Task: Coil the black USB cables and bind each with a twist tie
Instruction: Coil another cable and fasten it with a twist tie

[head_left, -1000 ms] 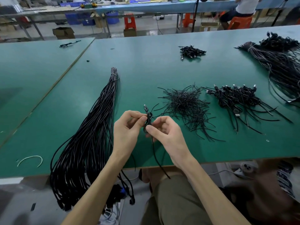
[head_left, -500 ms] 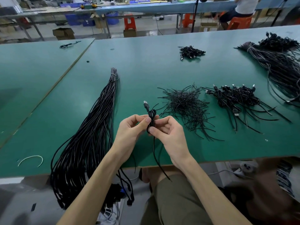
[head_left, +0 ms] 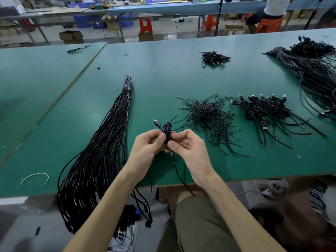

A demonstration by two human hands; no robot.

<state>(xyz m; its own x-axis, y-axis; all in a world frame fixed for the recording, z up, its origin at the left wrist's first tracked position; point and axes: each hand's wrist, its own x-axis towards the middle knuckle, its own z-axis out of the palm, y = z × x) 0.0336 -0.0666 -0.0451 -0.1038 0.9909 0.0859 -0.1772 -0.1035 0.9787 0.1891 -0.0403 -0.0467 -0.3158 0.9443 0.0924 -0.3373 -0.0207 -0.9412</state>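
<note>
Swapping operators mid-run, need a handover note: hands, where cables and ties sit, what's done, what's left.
Hands: left hand and right hand both pinch the small coil of one black USB cable. Its tail hangs over the near edge of the table.
Supplies: twist ties in a loose pile right of the hands.
Done: coiled cables heaped right of the ties.
Left: finish this coil and tie it (no tie visible on it), then work through the long straight bundle left of the hands.
</note>
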